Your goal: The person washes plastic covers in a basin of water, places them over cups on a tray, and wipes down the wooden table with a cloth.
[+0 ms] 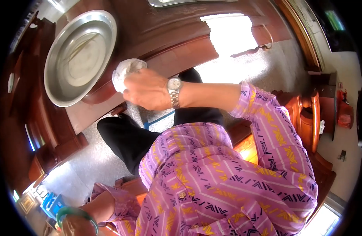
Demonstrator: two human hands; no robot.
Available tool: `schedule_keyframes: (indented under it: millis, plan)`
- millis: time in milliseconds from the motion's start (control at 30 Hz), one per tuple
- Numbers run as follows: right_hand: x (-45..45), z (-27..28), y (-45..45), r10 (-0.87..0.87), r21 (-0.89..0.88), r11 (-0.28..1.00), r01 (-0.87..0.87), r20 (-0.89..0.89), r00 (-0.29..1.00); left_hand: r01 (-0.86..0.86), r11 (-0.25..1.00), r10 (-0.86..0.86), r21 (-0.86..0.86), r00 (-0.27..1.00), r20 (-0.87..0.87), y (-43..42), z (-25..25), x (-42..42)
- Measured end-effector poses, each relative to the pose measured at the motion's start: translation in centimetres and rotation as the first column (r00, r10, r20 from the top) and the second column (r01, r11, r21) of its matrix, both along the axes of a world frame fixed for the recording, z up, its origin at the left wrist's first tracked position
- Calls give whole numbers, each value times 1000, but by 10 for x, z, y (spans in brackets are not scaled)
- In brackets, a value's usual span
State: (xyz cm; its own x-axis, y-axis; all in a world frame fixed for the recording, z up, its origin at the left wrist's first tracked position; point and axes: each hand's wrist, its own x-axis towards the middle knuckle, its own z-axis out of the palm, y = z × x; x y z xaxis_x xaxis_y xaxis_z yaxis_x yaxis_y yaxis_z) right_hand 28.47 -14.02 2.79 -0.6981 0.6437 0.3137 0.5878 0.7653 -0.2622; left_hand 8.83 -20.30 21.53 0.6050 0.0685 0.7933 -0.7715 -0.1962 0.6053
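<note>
My right hand (pixel 147 89), with a metal-band watch (pixel 174 92) on the wrist, is closed around a crumpled white cloth (pixel 128 70) by the table's edge. Left of it, a wide metal basin (pixel 55 88) rests on the dark wooden table (pixel 157 29). Thin pale sticks (pixel 83 45) lie inside the basin, over its pale, cloudy bottom. At the lower left edge of the view is my left hand (pixel 76 226), a green bangle (pixel 63 212) on its wrist. Its fingers are dark and cut off, so what they hold does not show.
A metal tray (pixel 192 3) shows at the table's far edge. Bright sunlight falls on the table and floor to the right. A wooden chair (pixel 314 122) stands at the right, and a blue plastic item (pixel 51 204) is at the lower left.
</note>
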Motion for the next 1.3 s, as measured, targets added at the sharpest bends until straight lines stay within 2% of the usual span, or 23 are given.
schedule_keyframes:
  millis: [33, 67, 100, 133, 167, 233, 267, 300, 367, 400, 467, 533, 600, 667, 733, 800, 867, 900, 967, 1000, 1133, 1233, 1300]
  plan:
    - [1, -2, 0, -16, -29, 999, 16, 23, 1000, -62, 998, 64, -33, 995, 74, -4, -2, 0]
    - [2, -6, 3, -41, -59, 997, 42, 19, 999, 12, 1000, -12, 3, 999, 43, 6, -3, -3]
    - [2, -12, 7, -82, -23, 996, 82, -1, 997, 107, 991, -118, 78, 980, 158, 11, -15, -7]
    - [2, -17, 12, -124, 11, 992, 125, -25, 992, 139, 953, -92, -270, 979, 181, 10, -29, -12]
    - [1, -22, 18, -177, -85, 980, 180, 46, 983, 68, 874, 27, -481, 982, 188, 10, -45, -15]
    - [-6, -43, 25, -231, -80, 969, 233, 36, 972, -378, 571, 445, -729, 889, -112, 10, -86, -13]
    - [-12, -57, 28, -252, -54, 965, 255, 54, 966, -558, 403, 545, -726, 783, -300, 14, -106, -9]
    - [-20, -70, 31, -258, -7, 966, 259, 43, 965, -701, 393, 593, -595, 688, -419, 21, -127, -5]
    - [-34, -79, 33, -287, 0, 958, 287, 5, 958, -872, 94, 594, -480, 437, -676, 20, -157, 11]
    - [-36, -79, 37, -288, 5, 958, 288, 4, 958, -942, 20, 581, -335, 284, -763, 22, -166, 20]
    - [-38, -78, 41, -298, -169, 941, 293, -5, 954, -981, 87, 577, -175, 193, -794, 25, -189, 27]
    - [-27, -77, 30, -277, -140, 955, 260, -120, 953, -974, 95, 712, 207, -79, -698, 25, -192, 31]
    - [-8, -76, 12, -188, -396, 913, 100, -188, 964, -961, 88, 711, 262, -124, -692, 25, -189, 31]
    - [19, -71, 4, -165, -239, 969, 61, -444, 881, -981, 25, 767, 191, -103, -634, 24, -208, 20]
    - [43, -39, 12, -408, -245, 911, 330, -433, 804, -988, -13, 738, 153, -113, -665, 18, -216, 11]
    - [72, -33, 39, -512, -137, 840, 525, -520, 684, -993, -28, 659, 114, -104, -745, 13, -220, 1]
    - [100, -36, 70, -686, 53, 650, 758, -387, 616, -994, -30, 647, 108, -102, -755, 12, -218, -1]
    - [105, -48, 89, -685, 58, 648, 760, -393, 613, -995, -29, 648, 92, -89, -756, 13, -218, 0]
    - [116, -82, 117, -869, 87, 481, 872, -84, 488, -998, -19, 640, 64, -61, -766, 13, -218, 3]
    - [107, -83, 125, -825, 147, 545, 826, -85, 559, -998, -18, 645, 62, -59, -762, 12, -221, 4]
    - [60, -94, 160, -634, 90, 756, 649, -146, 759, -995, 83, 610, 58, 5, -792, 7, -232, 11]
    - [66, -104, 179, -582, 109, 792, 601, -160, 797, -940, 135, 684, 313, -140, -716, 2, -215, 19]
    - [84, -98, 177, -588, 134, 790, 599, -112, 801, -916, 146, 680, 374, -181, -710, 0, -208, 15]
